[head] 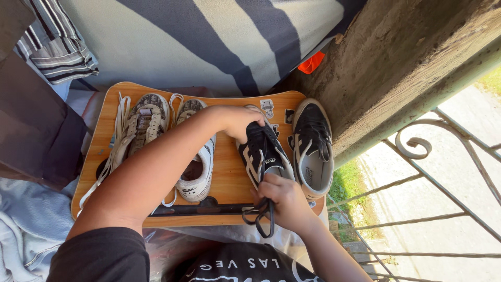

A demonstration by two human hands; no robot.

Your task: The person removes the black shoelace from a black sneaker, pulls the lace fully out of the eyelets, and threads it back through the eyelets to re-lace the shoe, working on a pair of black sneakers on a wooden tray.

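A black sneaker (pixel 262 154) with pale side stripes lies near the middle of a small wooden lap tray (pixel 229 172), toe pointing away from the person. The left hand (pixel 241 121) is pressed over its toe end, grip closed on the upper, apparently to pin the shoe flat. The right hand (pixel 282 201) sits at the heel end, grip closed around black laces (pixel 265 216) that hang in a loop over the tray's near edge; tension seems to be kept on them that way. The second black sneaker (pixel 312 149) rests just beside, to the right. Two white sneakers (pixel 172 141) with loosened pale laces occupy the tray's left half. The tray is carried on the person's lap, beside a rough concrete ledge (pixel 396 68) and a curled metal railing (pixel 443 172), in hard sunlight. Striped fabric (pixel 209 42) lies beyond.
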